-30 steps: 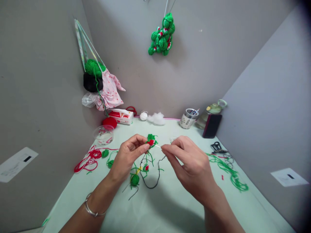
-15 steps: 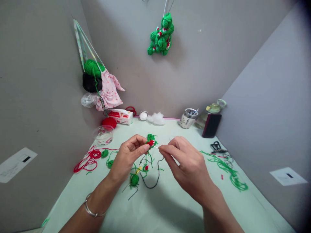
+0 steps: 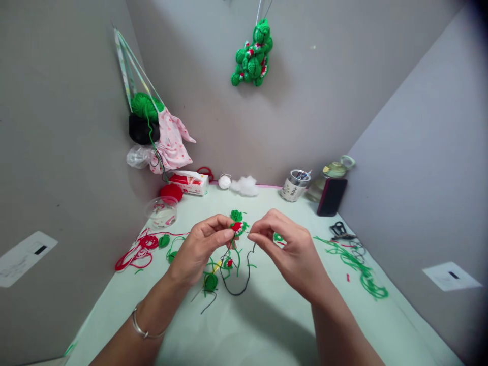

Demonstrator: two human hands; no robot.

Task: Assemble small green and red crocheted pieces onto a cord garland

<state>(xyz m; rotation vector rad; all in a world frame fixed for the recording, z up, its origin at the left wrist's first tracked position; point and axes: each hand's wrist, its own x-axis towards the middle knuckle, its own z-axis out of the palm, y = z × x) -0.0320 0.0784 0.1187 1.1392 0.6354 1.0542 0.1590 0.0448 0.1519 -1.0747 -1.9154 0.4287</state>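
Note:
Between the thumb and fingers of my left hand [image 3: 206, 239] is a small crocheted piece [image 3: 237, 227] in red, white and green. My right hand [image 3: 284, 241] is pinched at the right of this piece, on a thin needle [image 3: 247, 233] that is mostly hidden by the fingers. Black yarn [image 3: 248, 277] hangs from near the right fingertips in a loop toward the table. Below the hands lie a green crocheted ball [image 3: 210, 282], a small red and green piece [image 3: 229, 263] and something yellow [image 3: 217, 266]. A green yarn bundle [image 3: 236, 215] sits just behind the held piece.
Red yarn [image 3: 143, 246] lies left, green strands [image 3: 362, 269] right. Along the back are a clear tub [image 3: 163, 216], a box [image 3: 190, 183], white stuffing [image 3: 246, 186], a pen tin [image 3: 295, 186] and a phone [image 3: 332, 198]. Green crocheted work [image 3: 253, 56] hangs above.
The crocheted piece has turned, showing more of its red and white face. My right hand has shifted slightly, its fingers more upright, and green bits behind it now show.

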